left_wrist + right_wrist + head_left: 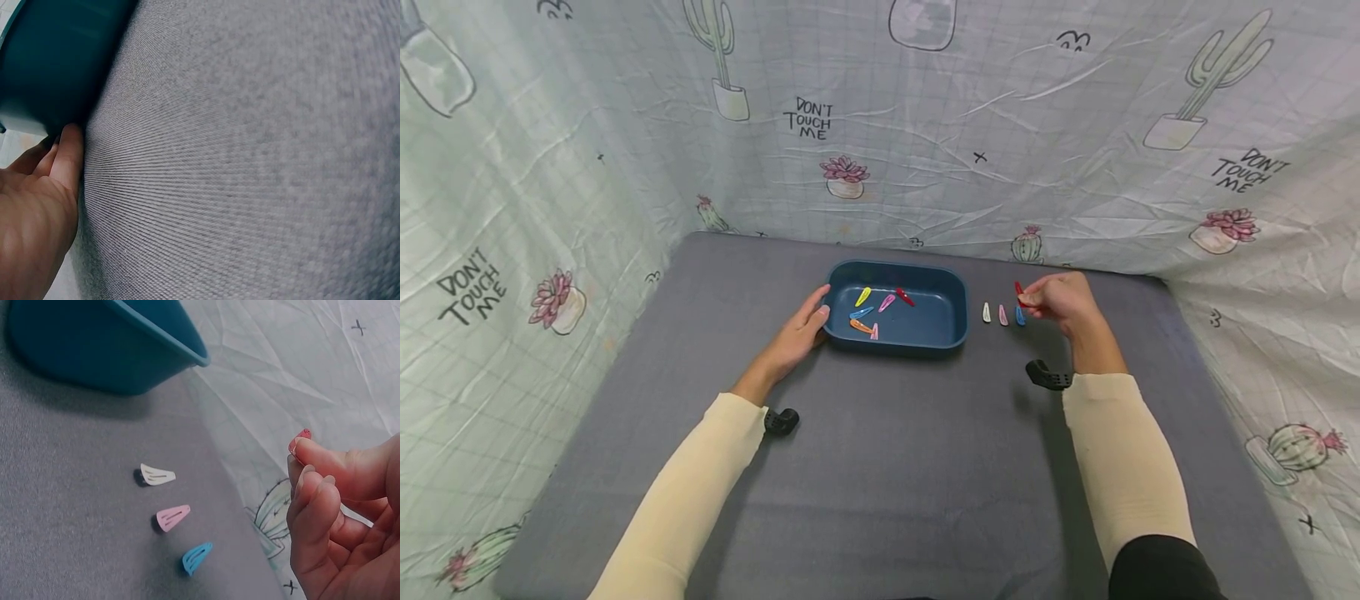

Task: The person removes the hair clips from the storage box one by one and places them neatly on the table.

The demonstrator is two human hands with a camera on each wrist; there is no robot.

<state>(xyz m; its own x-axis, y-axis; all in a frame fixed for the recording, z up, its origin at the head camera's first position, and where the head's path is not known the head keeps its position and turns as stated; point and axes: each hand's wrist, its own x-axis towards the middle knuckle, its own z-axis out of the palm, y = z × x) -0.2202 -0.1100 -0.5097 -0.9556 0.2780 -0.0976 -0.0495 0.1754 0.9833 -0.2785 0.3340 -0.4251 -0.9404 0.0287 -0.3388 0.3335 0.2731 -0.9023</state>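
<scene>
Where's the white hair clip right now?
In the head view, the white hair clip lies on the gray tabletop, just right of the blue tray, with a pink clip next to it on the right.

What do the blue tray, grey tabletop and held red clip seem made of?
Blue tray: likely moulded plastic, satin; smooth rounded walls, soft sheen.
Grey tabletop: seemingly woven fabric, matt; fine ribbed texture close up.
Red clip: possibly painted metal, given its thin body; partly hidden, so plastic remains possible.

Held red clip (305, 434) partly hid by R hand (1063, 298); tray (59, 59) cut off @ top, L wrist cam.
</scene>
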